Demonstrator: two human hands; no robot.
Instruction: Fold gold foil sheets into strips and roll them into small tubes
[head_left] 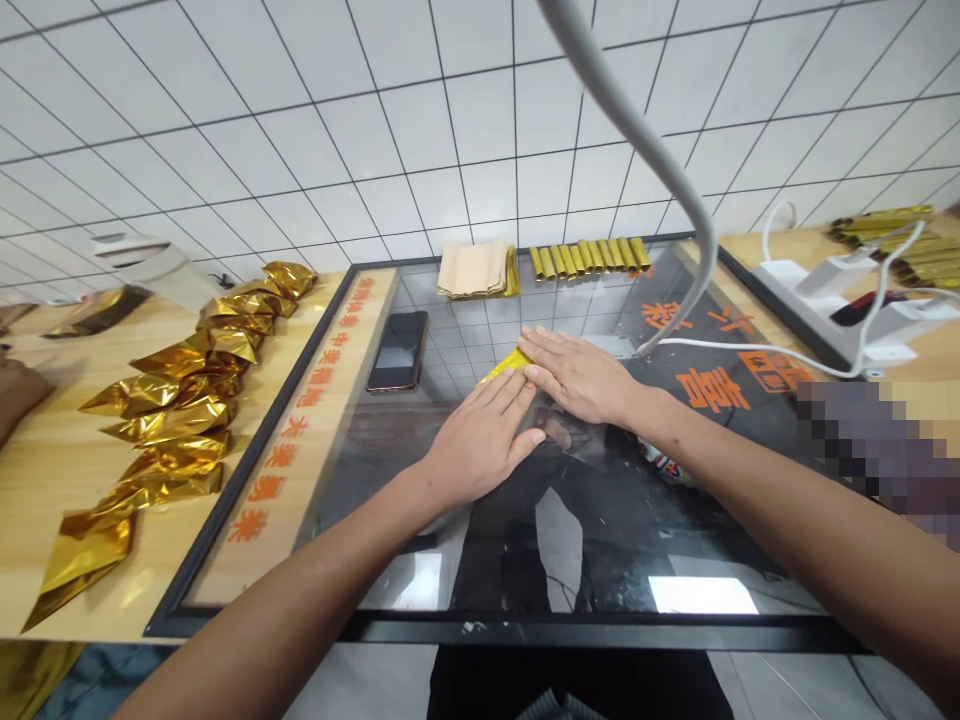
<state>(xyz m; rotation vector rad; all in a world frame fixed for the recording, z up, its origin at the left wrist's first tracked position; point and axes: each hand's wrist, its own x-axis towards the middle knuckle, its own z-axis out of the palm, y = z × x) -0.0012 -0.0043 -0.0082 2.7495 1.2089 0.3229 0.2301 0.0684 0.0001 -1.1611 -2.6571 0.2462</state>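
Left hand (484, 435): grip was unclasped, fingers flat over the yellow foil (507, 366).
Right hand (576, 375): grip was likewise unclasped, palm down.
Yellow foil: lay on the glass panel (615, 550), partly covered.
Foil tubes (589, 260): lay beyond, right of the paper stack (472, 268).

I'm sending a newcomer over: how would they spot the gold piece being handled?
Find the black-framed glass panel in front of the tiled wall. Near its middle, the left hand and right hand meet over a small gold piece. Unlike the gold tubes lined up by the wall, it is partly hidden by the hands.
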